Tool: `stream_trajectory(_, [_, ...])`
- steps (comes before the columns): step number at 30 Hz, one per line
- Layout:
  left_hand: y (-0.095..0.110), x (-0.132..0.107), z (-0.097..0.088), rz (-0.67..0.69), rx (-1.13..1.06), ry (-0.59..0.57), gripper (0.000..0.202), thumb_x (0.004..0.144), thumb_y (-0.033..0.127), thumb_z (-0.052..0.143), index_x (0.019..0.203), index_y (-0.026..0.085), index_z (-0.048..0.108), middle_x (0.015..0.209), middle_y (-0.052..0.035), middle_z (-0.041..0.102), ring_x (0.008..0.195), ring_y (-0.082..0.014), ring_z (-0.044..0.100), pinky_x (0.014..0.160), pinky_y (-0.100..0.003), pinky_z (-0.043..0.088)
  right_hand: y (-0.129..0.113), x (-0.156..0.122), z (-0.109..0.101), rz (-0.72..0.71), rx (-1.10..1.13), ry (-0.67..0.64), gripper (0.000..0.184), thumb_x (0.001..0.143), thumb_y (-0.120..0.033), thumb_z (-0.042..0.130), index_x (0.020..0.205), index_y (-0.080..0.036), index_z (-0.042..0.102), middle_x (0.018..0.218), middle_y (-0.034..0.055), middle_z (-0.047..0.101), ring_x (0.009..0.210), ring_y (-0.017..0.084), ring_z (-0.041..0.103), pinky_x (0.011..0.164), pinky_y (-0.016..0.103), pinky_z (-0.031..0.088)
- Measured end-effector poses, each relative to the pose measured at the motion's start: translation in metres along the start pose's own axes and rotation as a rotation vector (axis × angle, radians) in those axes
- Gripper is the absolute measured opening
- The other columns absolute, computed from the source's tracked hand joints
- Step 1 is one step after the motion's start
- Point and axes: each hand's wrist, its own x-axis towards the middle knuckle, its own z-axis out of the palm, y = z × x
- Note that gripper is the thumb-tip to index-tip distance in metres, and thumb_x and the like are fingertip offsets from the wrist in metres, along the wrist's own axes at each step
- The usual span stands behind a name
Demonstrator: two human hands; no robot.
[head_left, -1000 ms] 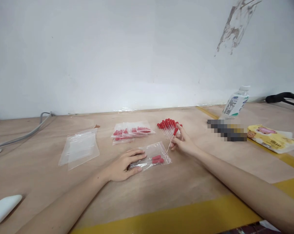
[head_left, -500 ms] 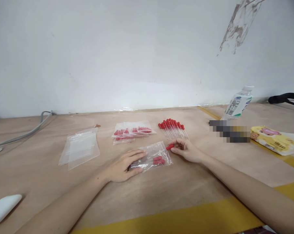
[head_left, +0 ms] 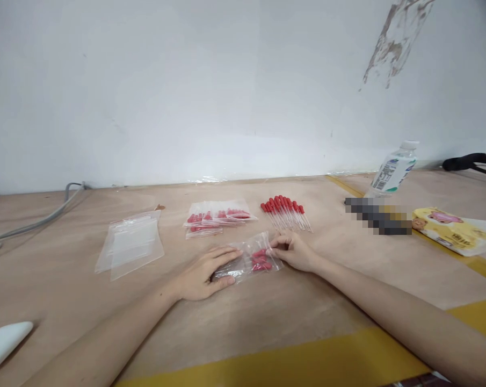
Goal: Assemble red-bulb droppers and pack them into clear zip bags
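Note:
My left hand (head_left: 204, 274) lies with fingers and thumb spread over the left end of a clear zip bag (head_left: 246, 273), pressing it to the table. Inside the bag, red rubber bulbs of a few droppers (head_left: 261, 266) show near its right end; their thin stems are hard to make out. My right hand (head_left: 293, 251) is closed at the bag's right, open end, its fingertips pinched at the end of the uppermost red-bulbed dropper (head_left: 259, 252). Behind the right hand lies a fanned row of loose red-bulbed droppers (head_left: 285, 209), stems toward me.
Filled zip bags (head_left: 218, 214) overlap behind the left hand. Flat, unfilled zip bags (head_left: 136, 244) are stacked at left. To the right stand a water bottle (head_left: 393, 172), a blurred dark object (head_left: 377, 217) and a yellow packet (head_left: 454, 231). A white object (head_left: 7, 344) is front left.
My right hand has moved left to the bag's mouth, and the dropper it pinches has gone into the bag beside the others. The left hand has stayed in place.

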Motion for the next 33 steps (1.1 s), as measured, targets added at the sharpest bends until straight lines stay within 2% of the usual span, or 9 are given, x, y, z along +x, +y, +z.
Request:
stream_trajectory(2, [-0.001,0.000,0.000,0.005,0.001,0.003,0.052,0.088,0.039,0.046,0.136,0.024,0.035,0.138,-0.0083,0.041,0.126,-0.0242,0.038,0.103,-0.044,0.034,-0.001,0.000,-0.005,-0.102,-0.057,-0.077,0.021,0.078,-0.033,0.055,0.071,-0.018,0.069,0.067,0.0020,0.057,0.067,0.013,0.050,0.064,0.026,0.040])
stream_trajectory(5, [-0.002,0.001,0.000,-0.007,-0.002,-0.017,0.049,0.088,0.039,0.046,0.135,0.026,0.037,0.139,-0.0070,0.040,0.127,-0.0243,0.037,0.104,-0.044,0.033,0.003,0.007,-0.015,-0.001,-0.111,-0.109,0.020,0.078,-0.029,0.052,0.079,-0.018,0.069,0.070,0.0020,0.061,0.062,0.012,0.052,0.058,0.024,0.040])
stream_trajectory(7, [-0.002,0.001,0.000,-0.011,-0.012,-0.024,0.049,0.088,0.039,0.046,0.134,0.026,0.038,0.139,-0.0068,0.040,0.127,-0.0247,0.037,0.104,-0.044,0.033,0.009,0.018,-0.022,0.114,-0.232,-0.009,0.017,0.075,-0.027,0.054,0.079,-0.017,0.068,0.068,0.0017,0.062,0.059,0.012,0.052,0.056,0.023,0.039])
stream_trajectory(10, [-0.002,0.002,0.001,-0.003,-0.034,-0.017,0.048,0.088,0.038,0.047,0.134,0.026,0.039,0.139,-0.0067,0.040,0.127,-0.0248,0.037,0.104,-0.044,0.032,0.014,0.040,-0.029,0.175,-0.501,0.187,0.012,0.072,-0.023,0.056,0.074,-0.017,0.066,0.074,0.0029,0.063,0.067,0.014,0.055,0.061,0.024,0.040])
stream_trajectory(15, [-0.002,0.001,0.001,0.002,-0.056,-0.008,0.049,0.088,0.038,0.048,0.134,0.026,0.039,0.139,-0.0068,0.040,0.127,-0.0255,0.036,0.104,-0.045,0.032,0.008,0.077,-0.025,0.340,-0.789,0.336,0.021,0.078,-0.032,0.051,0.084,-0.017,0.063,0.094,0.0100,0.062,0.083,0.021,0.058,0.068,0.029,0.040])
stream_trajectory(19, [-0.002,0.000,0.001,-0.004,-0.043,-0.022,0.049,0.088,0.038,0.047,0.135,0.027,0.037,0.140,-0.0065,0.038,0.128,-0.0253,0.035,0.104,-0.045,0.031,0.007,0.098,-0.023,0.515,-0.802,0.364,0.025,0.082,-0.032,0.046,0.091,-0.015,0.062,0.100,0.0134,0.060,0.087,0.025,0.059,0.070,0.032,0.042])
stream_trajectory(23, [-0.002,0.000,0.001,-0.004,-0.039,-0.027,0.050,0.088,0.038,0.046,0.136,0.027,0.036,0.140,-0.0061,0.038,0.128,-0.0252,0.035,0.105,-0.045,0.031,0.012,0.106,-0.022,0.556,-0.781,0.363,0.024,0.081,-0.028,0.045,0.092,-0.018,0.064,0.105,0.0118,0.059,0.090,0.026,0.059,0.073,0.035,0.043])
stream_trajectory(27, [0.000,0.000,0.000,-0.010,-0.048,-0.021,0.049,0.088,0.038,0.046,0.135,0.027,0.037,0.139,-0.0060,0.039,0.128,-0.0255,0.035,0.105,-0.045,0.031,0.016,0.106,-0.019,0.614,-0.756,0.379,0.026,0.081,-0.030,0.046,0.093,-0.016,0.065,0.107,0.0144,0.059,0.095,0.027,0.058,0.076,0.038,0.043])
stream_trajectory(33, [0.001,0.001,-0.001,-0.010,-0.032,-0.017,0.048,0.088,0.039,0.047,0.134,0.025,0.039,0.139,-0.0068,0.040,0.127,-0.0247,0.037,0.104,-0.044,0.032,0.021,0.107,-0.021,0.678,-0.659,0.358,0.030,0.076,-0.041,0.053,0.085,-0.015,0.067,0.093,0.0149,0.065,0.090,0.028,0.061,0.070,0.035,0.046])
